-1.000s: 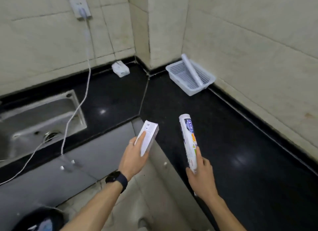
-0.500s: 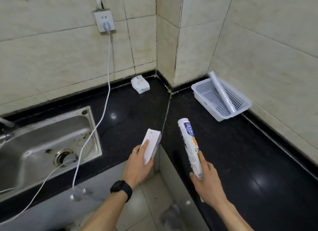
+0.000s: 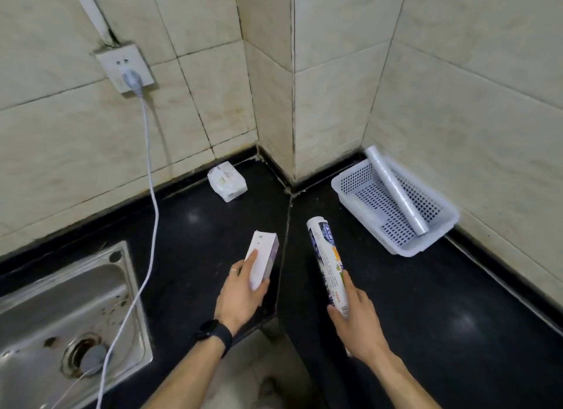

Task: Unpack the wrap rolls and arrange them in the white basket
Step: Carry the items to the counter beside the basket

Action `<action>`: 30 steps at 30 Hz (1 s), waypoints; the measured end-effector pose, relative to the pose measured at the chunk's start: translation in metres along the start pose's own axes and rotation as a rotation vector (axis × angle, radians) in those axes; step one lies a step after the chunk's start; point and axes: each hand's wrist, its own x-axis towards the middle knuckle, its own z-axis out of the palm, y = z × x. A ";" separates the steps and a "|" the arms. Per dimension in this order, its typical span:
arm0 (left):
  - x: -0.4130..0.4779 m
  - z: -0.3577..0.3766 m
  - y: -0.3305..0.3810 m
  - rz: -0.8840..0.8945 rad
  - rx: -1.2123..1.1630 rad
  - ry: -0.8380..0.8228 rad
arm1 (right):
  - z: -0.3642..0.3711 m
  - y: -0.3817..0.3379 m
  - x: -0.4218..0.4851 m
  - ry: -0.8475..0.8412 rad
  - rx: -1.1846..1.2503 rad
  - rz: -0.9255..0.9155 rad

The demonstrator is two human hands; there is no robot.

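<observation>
Wrap roll (image 3: 328,261) in printed sleeve held above black bench (image 3: 426,302), right hand (image 3: 355,323) grip closed round its lower end, roll pointing away from person. Left hand (image 3: 240,293) grip pinching white box (image 3: 262,260) near bench corner seam. White basket (image 3: 396,207) sits against tiled wall, tilted (one bare roll (image 3: 396,192) lying diagonally inside). Small white packet (image 3: 227,181) by wall. Sink (image 3: 61,317) at left, white cable (image 3: 146,226) trailing into it.
</observation>
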 end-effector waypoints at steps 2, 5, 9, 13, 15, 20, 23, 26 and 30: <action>0.025 0.005 0.002 0.004 0.021 -0.034 | 0.006 -0.002 0.020 0.004 -0.001 0.022; 0.067 0.015 0.006 0.004 0.070 -0.089 | 0.014 -0.006 0.052 -0.013 -0.017 0.056; 0.123 0.025 0.013 0.024 0.133 -0.174 | 0.024 -0.016 0.096 -0.042 -0.061 0.135; 0.173 0.030 0.019 0.047 0.218 -0.179 | 0.035 -0.031 0.141 -0.023 -0.077 0.180; 0.191 0.033 0.021 0.054 0.244 -0.177 | 0.040 -0.039 0.162 0.002 -0.094 0.180; 0.213 0.040 0.010 0.074 0.344 -0.195 | 0.054 -0.048 0.198 0.044 -0.213 0.189; 0.213 0.045 0.002 0.121 0.444 -0.154 | 0.064 -0.043 0.199 0.022 -0.380 0.206; 0.213 0.052 -0.003 0.173 0.462 -0.092 | 0.069 -0.039 0.197 0.068 -0.471 0.240; 0.215 0.054 -0.009 0.273 0.446 -0.041 | 0.066 -0.031 0.200 0.076 -0.474 0.248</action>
